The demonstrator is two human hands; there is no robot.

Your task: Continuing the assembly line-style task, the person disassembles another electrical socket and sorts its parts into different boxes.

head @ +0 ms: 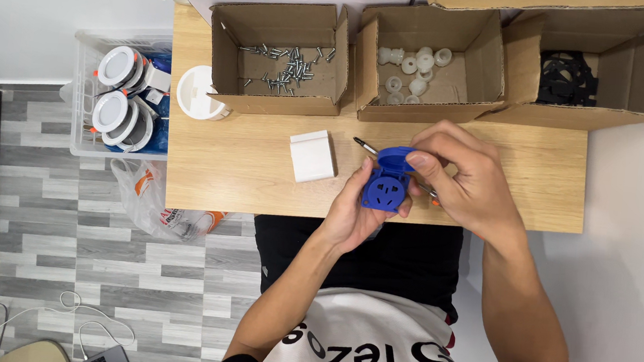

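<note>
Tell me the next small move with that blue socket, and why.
Probably fetch a screw from the screw box. The left hand cradles the blue socket with its lid flipped up under the right hand, which also holds a screwdriver. No screw shows on the socket or the tip, so one seems needed before driving.

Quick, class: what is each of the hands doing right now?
Left hand: closed around the blue socket part, holding it.
Right hand: closed on a screwdriver, fingertips touching the part's hinged lid.
</note>
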